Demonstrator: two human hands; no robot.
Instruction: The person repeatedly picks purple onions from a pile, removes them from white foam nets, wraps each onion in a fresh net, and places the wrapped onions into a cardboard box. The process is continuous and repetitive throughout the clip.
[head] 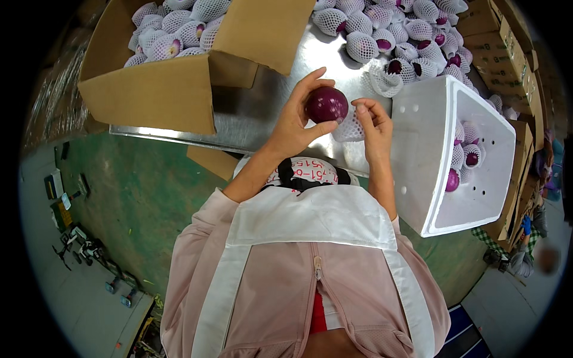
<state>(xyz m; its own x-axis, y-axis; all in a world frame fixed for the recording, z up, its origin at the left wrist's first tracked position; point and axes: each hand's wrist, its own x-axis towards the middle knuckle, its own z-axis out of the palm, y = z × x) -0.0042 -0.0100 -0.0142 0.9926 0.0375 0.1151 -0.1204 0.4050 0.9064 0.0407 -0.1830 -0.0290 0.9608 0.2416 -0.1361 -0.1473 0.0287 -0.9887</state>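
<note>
My left hand (295, 118) is curled around a glossy, round purple fruit (327, 104), which is bare of any net. Beside it, my right hand (376, 127) pinches a white foam net sleeve (348, 128) between thumb and fingers. The sleeve hangs just below and to the right of the fruit, partly hidden by it. Both hands are above the metal tabletop (250, 109). An empty-looking, crumpled foam net (386, 83) lies farther back, near a pile of net-wrapped purple fruits (398, 33).
At the right, a white foam box (416, 147) is tipped on its side with several fruits (471, 156) inside. An open cardboard carton (147, 96) of wrapped fruits stands at the left. Stacked cartons (501, 58) line the far right. Another person (528, 241) is at the right rim.
</note>
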